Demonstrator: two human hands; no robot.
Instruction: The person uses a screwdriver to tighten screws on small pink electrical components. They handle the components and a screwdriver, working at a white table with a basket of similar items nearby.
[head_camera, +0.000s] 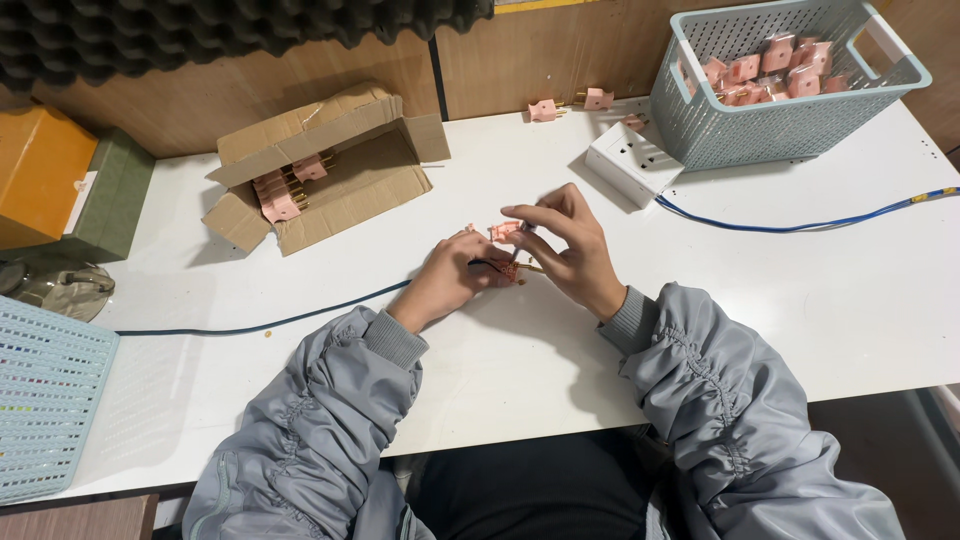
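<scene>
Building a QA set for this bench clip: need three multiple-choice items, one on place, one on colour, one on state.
1. Where does the basket with pink plug parts stand?
A. far right of the table
B. near left edge
C. on the floor

2. What colour is the cable that runs right from the white socket block?
A. red
B. blue
C. green

3. How is the cardboard box lying?
A. taped shut
B. crushed flat
C. open, with pink plugs inside

Key:
1 A, it sits at the table's far right corner, by the wall.
2 B, the cable shows blue against the white top.
3 C, its flaps are spread and pink plugs show inside.

Both the left hand and the right hand hold a small pink plug part between them at mid-table.
</scene>
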